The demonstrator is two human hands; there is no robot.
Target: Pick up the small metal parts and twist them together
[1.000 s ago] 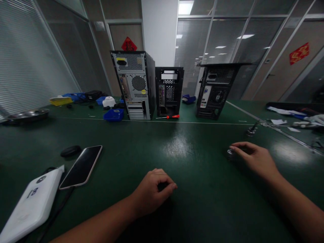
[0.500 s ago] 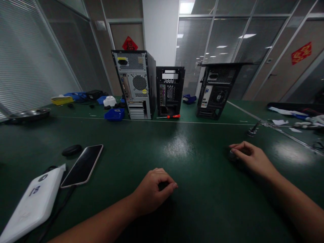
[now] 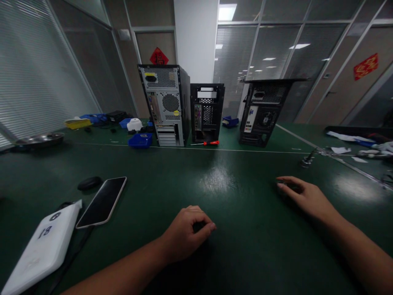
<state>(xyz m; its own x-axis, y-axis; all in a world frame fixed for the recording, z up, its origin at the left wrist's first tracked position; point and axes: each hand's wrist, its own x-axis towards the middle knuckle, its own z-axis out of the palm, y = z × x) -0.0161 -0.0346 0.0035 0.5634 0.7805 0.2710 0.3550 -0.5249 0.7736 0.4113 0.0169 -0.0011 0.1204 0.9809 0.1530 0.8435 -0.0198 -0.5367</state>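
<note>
Dim room; 1 bright light panel [image 3: 227, 12] above the screwdriver [image 3: 210, 143], glare on the tabletop [image 3: 218, 180] before it, edges stretched.

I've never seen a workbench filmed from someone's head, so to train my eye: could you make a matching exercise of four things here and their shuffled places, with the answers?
Things:
1. right hand
2. red-handled screwdriver
3. smartphone
4. yellow tray

Places:
A. just in front of the middle computer case
B. towards the back, on the left
C. on the right, nearer the viewer than the small metal piece with a slanting stem
D. face up, next to the white slab with a dark marking

Right pairs: 1-C, 2-A, 3-D, 4-B
</note>
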